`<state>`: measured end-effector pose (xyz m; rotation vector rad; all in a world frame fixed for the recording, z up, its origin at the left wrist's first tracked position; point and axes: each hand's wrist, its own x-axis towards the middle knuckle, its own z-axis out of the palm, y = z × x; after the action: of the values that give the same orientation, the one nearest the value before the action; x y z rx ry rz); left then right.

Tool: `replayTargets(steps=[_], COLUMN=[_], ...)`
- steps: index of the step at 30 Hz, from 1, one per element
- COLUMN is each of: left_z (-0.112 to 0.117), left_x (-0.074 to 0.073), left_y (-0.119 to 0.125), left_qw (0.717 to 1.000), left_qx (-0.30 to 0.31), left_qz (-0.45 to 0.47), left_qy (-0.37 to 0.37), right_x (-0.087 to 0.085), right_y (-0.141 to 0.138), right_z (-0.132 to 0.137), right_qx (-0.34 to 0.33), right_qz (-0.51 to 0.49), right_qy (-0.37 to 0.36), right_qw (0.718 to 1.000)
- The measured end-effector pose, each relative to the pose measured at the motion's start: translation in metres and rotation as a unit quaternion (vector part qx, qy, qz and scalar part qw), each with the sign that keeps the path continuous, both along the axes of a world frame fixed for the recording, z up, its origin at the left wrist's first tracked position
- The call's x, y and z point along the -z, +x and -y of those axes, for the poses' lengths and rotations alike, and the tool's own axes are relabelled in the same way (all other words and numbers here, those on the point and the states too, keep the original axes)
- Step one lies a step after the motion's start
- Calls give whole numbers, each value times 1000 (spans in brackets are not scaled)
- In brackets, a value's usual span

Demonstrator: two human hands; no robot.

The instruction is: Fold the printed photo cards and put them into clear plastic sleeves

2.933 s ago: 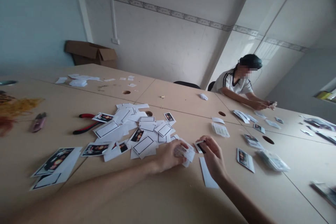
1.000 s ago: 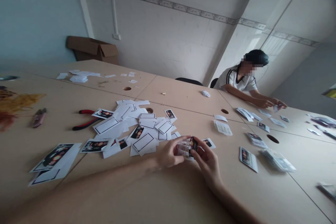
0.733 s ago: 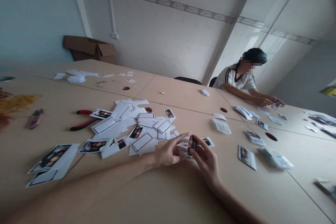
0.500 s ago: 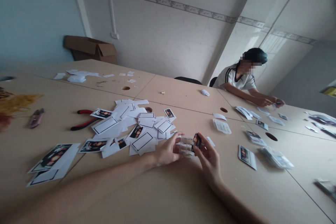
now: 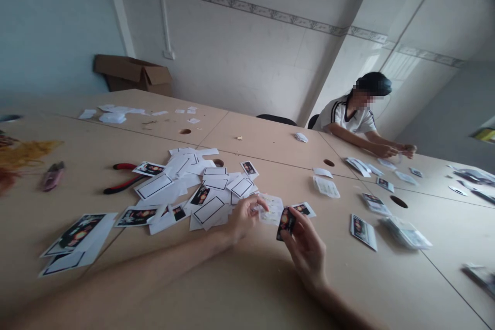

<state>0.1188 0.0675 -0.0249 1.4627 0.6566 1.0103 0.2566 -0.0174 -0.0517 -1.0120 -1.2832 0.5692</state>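
Note:
A small dark printed card point(image 5: 286, 223) is pinched between the thumb and fingers of my right hand point(image 5: 309, 247), held up over the table. My left hand point(image 5: 245, 219) has its fingers loosely bent and apart. At its fingertips is a clear plastic packet point(image 5: 274, 210) with small pale pieces; whether the fingers touch it I cannot tell. Behind the held card, another printed card point(image 5: 303, 210) with a white border lies on the table. Left of my left hand spreads a loose pile of white black-framed cards point(image 5: 211, 210), some showing dark printed pictures.
Red-handled pliers point(image 5: 126, 184) poke out from the pile, with pink clippers point(image 5: 53, 175) further left. Packed cards point(image 5: 406, 232) lie in stacks to the right. Across the table a person point(image 5: 348, 118) handles something small. A cardboard box point(image 5: 131, 72) stands behind the table.
My hands have moved apart. The dark card has come away from the clear packet with my right hand, while the left fingers have loosened beside the packet.

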Motion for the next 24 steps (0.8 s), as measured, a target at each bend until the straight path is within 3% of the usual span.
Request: replayTargets(steps=[4, 7, 9, 15, 20, 24], left_z=[4, 3, 1, -2, -1, -1], left_x=[-2, 1, 6, 17, 11, 8], left_y=[0, -1, -2, 2, 2, 0], left_qw=[996, 984, 978, 975, 986, 982], left_qx=[85, 175, 202, 205, 161, 187], left_qz=[16, 36, 25, 31, -1, 1], left_qy=[11, -26, -48, -77, -41, -35], right_x=[-6, -13, -15, -11, -14, -13], right_y=[1, 1, 3, 8, 5, 6], right_z=[-4, -8, -11, -20, -17, -15], right_qx=[-13, -17, -12, 17, -31, -64], right_qz=[-43, -84, -114, -139, -114, -55], right_qy=[-56, -78, -95, -120, -119, -118], right_qw=[997, 993, 989, 983, 986, 989])
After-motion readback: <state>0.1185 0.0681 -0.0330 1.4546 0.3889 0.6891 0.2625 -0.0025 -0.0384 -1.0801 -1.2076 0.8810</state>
